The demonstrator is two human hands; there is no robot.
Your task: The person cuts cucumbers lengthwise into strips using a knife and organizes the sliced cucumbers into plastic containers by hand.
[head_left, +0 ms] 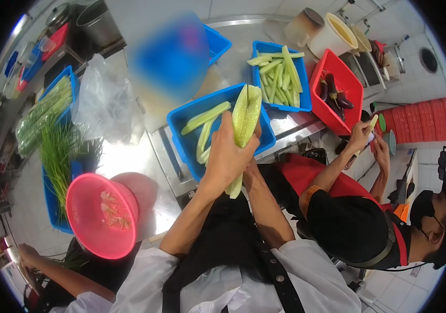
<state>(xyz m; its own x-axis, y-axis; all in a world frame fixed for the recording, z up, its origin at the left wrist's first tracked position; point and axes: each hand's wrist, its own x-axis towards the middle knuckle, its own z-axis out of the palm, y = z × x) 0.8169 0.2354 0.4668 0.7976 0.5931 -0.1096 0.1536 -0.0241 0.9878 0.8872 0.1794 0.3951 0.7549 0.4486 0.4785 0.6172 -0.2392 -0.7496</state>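
A peeled cucumber [247, 117], slit open lengthwise at its upper end, stands tilted in front of me with its seeds showing. My left hand [226, 151] is closed around its middle. Tucked behind and below it, my right hand [253, 151] is closed and largely hidden; what it grips I cannot make out. A thin dark edge, like a knife blade [248, 79], rises at the slit. Beneath both hands lies a blue basin [177, 140] with several pieces of pale green cucumber [205, 118] in it.
Another blue basin [304, 99] holds cucumber strips; a red basin [315, 86] holds eggplants [332, 93]. Leftward are a plastic bag [103, 99], green stalks [56, 161] and a pink bowl [84, 224]. A co-worker [348, 219] works close at right; another person's arm [71, 279] shows lower left.
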